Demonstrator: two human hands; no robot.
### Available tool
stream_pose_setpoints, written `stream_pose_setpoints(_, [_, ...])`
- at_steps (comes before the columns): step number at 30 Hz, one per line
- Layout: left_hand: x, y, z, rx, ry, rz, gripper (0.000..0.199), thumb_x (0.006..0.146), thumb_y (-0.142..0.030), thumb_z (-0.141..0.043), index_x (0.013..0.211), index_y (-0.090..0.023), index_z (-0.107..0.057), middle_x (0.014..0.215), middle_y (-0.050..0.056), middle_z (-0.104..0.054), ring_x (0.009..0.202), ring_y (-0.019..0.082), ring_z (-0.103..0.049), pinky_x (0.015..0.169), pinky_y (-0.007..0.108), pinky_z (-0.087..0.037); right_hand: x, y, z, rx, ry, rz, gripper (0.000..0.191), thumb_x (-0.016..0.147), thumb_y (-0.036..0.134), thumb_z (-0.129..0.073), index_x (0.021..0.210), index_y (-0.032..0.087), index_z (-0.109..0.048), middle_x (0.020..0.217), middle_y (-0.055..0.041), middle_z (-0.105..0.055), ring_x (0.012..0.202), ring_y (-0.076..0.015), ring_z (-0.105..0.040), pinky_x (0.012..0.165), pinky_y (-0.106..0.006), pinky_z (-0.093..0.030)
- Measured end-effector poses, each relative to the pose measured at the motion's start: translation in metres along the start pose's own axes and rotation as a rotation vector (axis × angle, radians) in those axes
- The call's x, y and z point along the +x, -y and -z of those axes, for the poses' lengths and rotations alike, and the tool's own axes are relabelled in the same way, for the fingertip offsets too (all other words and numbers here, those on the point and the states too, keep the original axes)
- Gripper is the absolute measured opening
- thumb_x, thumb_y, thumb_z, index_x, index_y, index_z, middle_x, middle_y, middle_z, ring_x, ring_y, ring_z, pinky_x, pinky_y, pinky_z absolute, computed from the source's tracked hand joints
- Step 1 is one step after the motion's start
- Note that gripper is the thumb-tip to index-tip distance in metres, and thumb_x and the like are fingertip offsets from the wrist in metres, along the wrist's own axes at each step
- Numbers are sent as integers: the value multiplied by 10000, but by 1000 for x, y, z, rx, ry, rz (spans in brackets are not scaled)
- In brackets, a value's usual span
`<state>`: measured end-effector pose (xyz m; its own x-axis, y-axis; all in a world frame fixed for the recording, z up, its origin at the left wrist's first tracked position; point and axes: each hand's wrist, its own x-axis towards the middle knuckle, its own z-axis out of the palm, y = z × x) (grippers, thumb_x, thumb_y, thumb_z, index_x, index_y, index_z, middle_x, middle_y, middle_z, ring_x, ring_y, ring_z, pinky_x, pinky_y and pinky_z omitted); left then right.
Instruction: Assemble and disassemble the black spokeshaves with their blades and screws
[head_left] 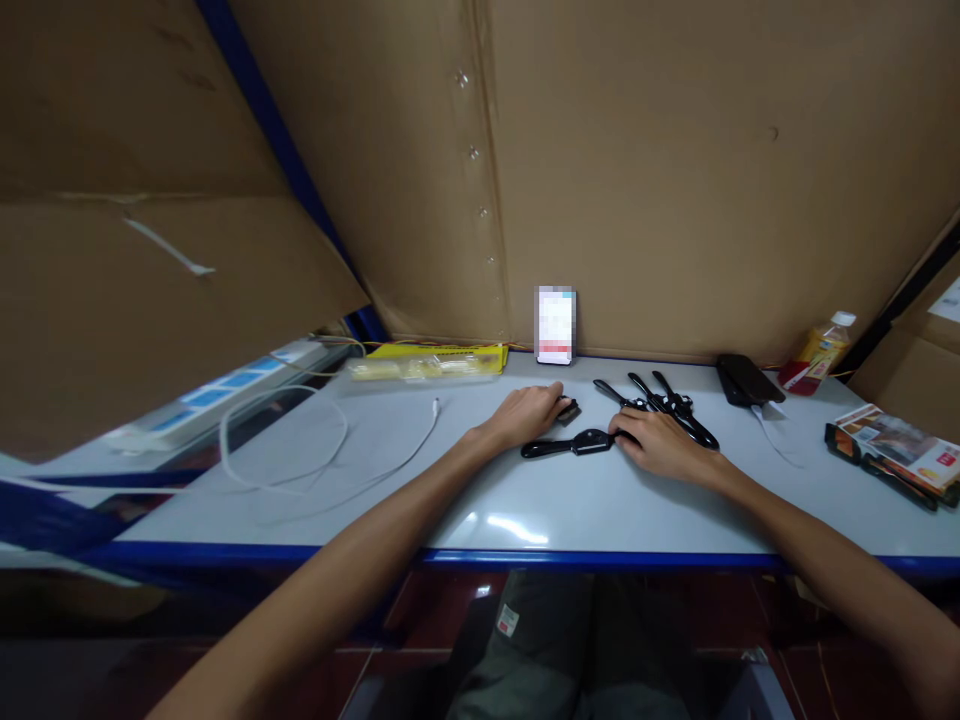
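A black spokeshave [592, 441] lies across the table in front of me, its left handle free. Curled over its right handle, my right hand [656, 440] grips it. My left hand [525, 412] is closed at the fingertips on a small dark block-like piece [569, 410], just behind the spokeshave; its exact kind is unclear. More black spokeshaves [679, 405] lie together behind my right hand, partly hidden by it.
A phone [556, 325] with a lit screen leans on the cardboard wall. Yellow packaging [427, 361], a white cable [345, 430] and a power strip [225, 395] are left. A dark case [748, 380], bottle [821, 350] and packaged tool [896, 455] stand right.
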<state>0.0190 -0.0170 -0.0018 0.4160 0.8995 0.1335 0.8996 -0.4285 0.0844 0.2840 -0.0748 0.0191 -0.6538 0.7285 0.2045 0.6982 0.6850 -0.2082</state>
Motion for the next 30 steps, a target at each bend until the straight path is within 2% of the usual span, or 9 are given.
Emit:
stream_pose_setpoints(5, [-1,-1,2,60,15,5,380,1103,-425,-321,1129,-175,-606,1063,158,-751,924,305,-717,748,347,-435,0,-1,0,-7,8,10,261,971,173,-448,1070,224,-684,1124,-106,-710,902,-236,-641,763,-381,-431])
stream_pose_setpoints(11, [-1,-4,4,77,24,-18,383,1094,-413,-357,1070,-163,-646,1024,163,-745,919,310,-712,742,351,-428,0,0,2,2,9,6,262,964,176,-454,1063,239,-688,1121,-101,-710,886,-235,-636,767,-389,-432])
stream_pose_setpoints(30, [-4,-7,7,86,21,-53,347,1091,-398,-371,1068,-176,-637,993,147,-740,880,288,-706,721,341,-415,0,-1,1,-5,1,11,269,951,155,-462,1067,231,-693,1107,-97,-711,876,-225,-637,756,-373,-415])
